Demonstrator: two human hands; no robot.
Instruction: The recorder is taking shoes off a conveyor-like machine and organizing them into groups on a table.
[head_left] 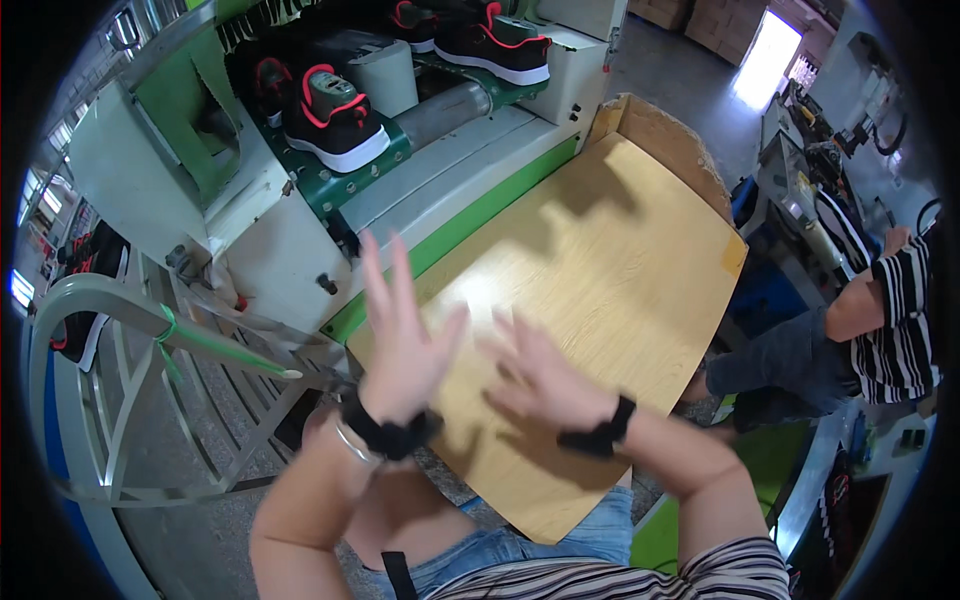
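Observation:
Both of my hands are held above a light wood-grain table board [620,270], blurred by motion. My left hand [408,345] is raised near the board's left edge, fingers spread and pointing up, with nothing in it. Close beside it, my right hand [545,375] reaches in from the right over the board, its fingers apart and holding nothing I can see. A black band [390,425] and a silver bangle circle my left wrist; another black band [600,430] is on my right wrist. Beyond the hands, a black sneaker with red trim [335,125] rests on a green-and-white machine.
More sneakers [495,50] sit along the machine's conveyor [440,110]. A cardboard wall [680,150] edges the board's far end. To the left stands a curved metal rack [150,320]. A person in a striped shirt [890,320] sits at the right beside a cluttered bench.

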